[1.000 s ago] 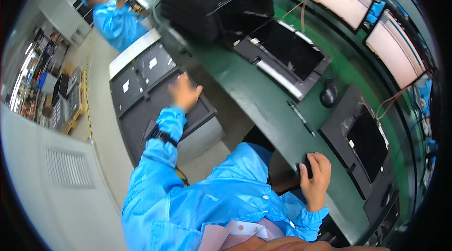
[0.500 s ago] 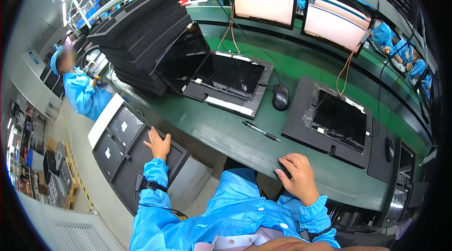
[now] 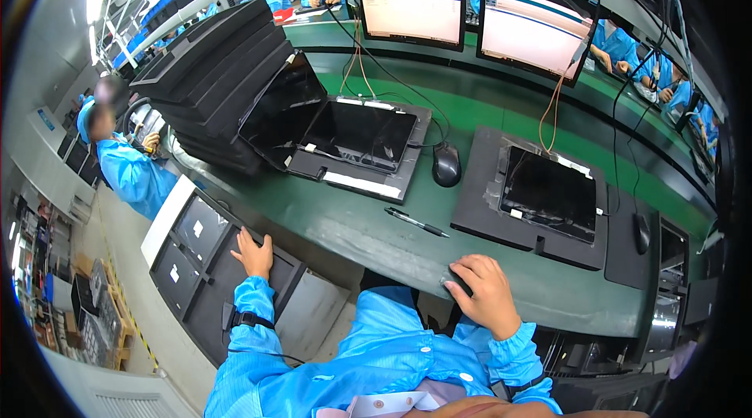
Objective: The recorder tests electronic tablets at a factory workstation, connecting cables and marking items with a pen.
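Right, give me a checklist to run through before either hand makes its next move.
1. Left hand open: ok, fingers spread over the black tray; contact is hard to judge.
2. Right hand empty: cannot tell; its curled fingers at the green bench's near edge hide the palm.
3. Pen put away: not ok, it lies loose on the bench.
4. Both monitors lit: ok.
5. Right-hand dark screen panel on its black pad: ok.
6. Stack of black trays stable: cannot tell, the fisheye bends its edges.
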`<move>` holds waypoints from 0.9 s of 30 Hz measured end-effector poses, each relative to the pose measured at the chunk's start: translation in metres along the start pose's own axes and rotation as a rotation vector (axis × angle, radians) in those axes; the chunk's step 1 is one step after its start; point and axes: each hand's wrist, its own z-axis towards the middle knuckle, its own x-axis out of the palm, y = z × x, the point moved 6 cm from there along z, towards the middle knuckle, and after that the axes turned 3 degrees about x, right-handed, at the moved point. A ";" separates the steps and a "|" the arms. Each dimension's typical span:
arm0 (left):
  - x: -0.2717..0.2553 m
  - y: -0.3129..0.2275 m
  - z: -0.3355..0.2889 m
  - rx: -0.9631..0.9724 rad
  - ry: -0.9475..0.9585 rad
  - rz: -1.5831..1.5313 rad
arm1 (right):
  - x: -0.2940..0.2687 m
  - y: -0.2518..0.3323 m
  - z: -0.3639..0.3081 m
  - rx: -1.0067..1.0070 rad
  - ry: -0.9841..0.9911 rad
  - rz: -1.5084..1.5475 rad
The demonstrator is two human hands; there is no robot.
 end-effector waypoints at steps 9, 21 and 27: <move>0.008 -0.007 0.003 0.062 -0.053 0.013 | 0.005 -0.004 -0.007 0.084 0.053 -0.015; -0.005 0.002 -0.004 0.002 -0.046 0.005 | 0.014 -0.007 -0.005 0.053 0.119 0.038; -0.005 -0.002 -0.005 -0.017 -0.010 0.012 | 0.013 -0.008 -0.008 0.062 0.119 0.030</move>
